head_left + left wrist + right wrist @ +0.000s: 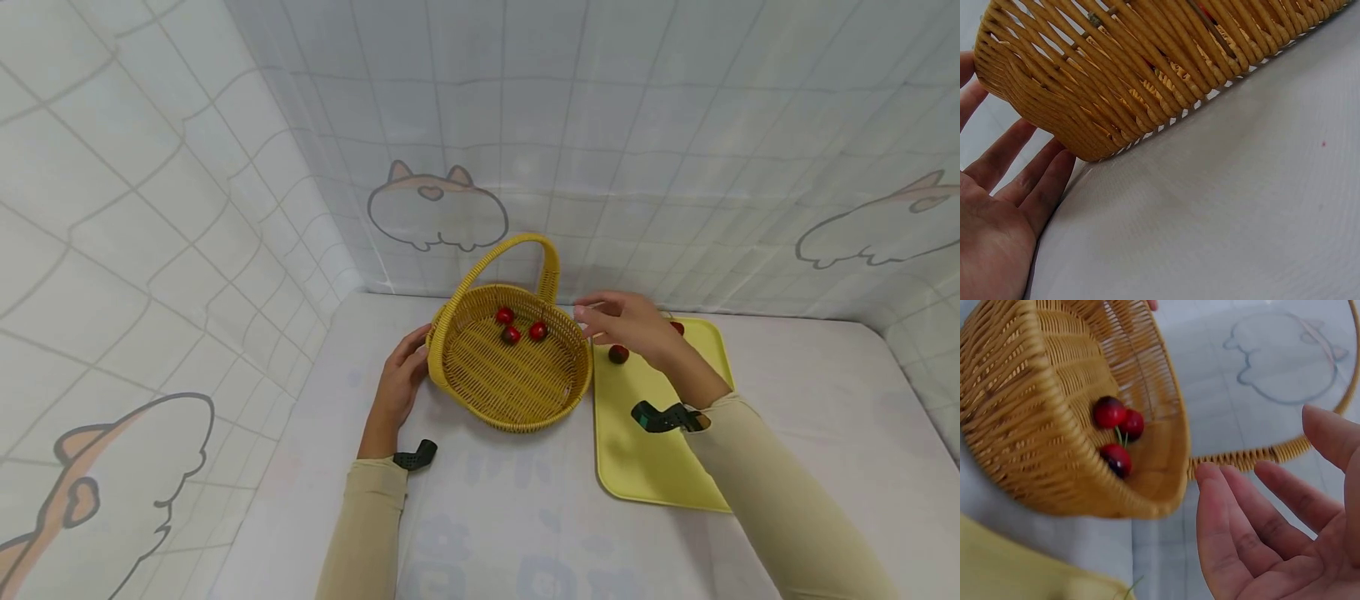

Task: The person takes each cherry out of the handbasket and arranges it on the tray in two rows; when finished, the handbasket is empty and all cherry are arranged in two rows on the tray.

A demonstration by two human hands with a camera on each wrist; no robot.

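Observation:
A round yellow wicker basket point(517, 400) with a tall handle sits on the table. Three dark red cherries lie inside it, one of them a cherry point(1109, 412) with others against it in the right wrist view. My left hand point(400, 379) is at the basket's left side, its extended fingers point(1047, 181) against the weave in the left wrist view. Over at the right rim, my right hand point(626, 325) hovers with loosely bent fingers and holds nothing. Below it, a dark cherry point(618, 354) rests on the yellow tray point(637, 458).
Another cherry point(677, 327) shows at the tray's far edge, partly behind the right hand. The tray stands directly right of the basket on the white table point(480, 500). A curtain point(637, 167) with a grid print hangs behind the table's back edge.

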